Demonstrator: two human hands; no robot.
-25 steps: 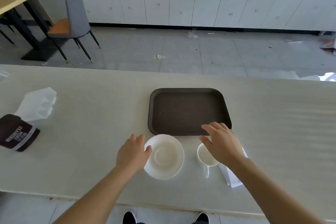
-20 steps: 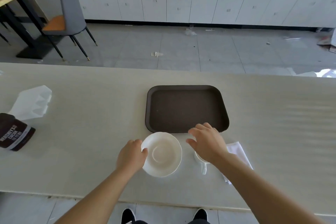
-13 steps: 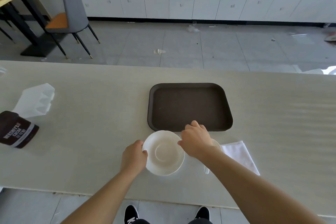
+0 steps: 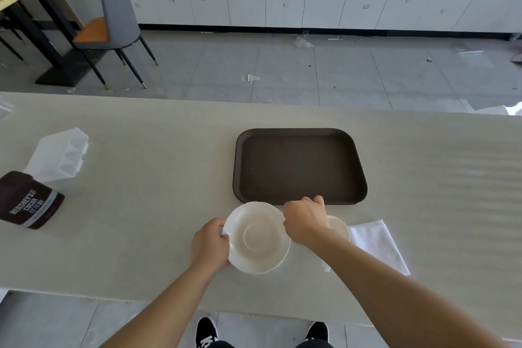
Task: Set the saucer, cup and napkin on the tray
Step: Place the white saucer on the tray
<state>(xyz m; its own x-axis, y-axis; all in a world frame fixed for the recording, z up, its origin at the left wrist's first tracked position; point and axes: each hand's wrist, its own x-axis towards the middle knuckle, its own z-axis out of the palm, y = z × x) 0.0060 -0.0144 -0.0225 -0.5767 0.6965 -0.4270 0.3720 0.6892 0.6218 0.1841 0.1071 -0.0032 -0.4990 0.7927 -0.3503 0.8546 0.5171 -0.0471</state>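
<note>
Both hands pinch the round white ceramic saucer (image 4: 258, 237) by its rim, left hand (image 4: 209, 243) at its left edge and right hand (image 4: 306, 223) at its right, on the pale tabletop (image 4: 158, 178) just before the dark brown rectangular tray (image 4: 299, 164), beside the white cup (image 4: 339, 227) and folded white napkin (image 4: 378, 243).

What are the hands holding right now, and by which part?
Both hands grip the saucer by its rim: left hand on its left edge, right hand on its right edge.
</note>
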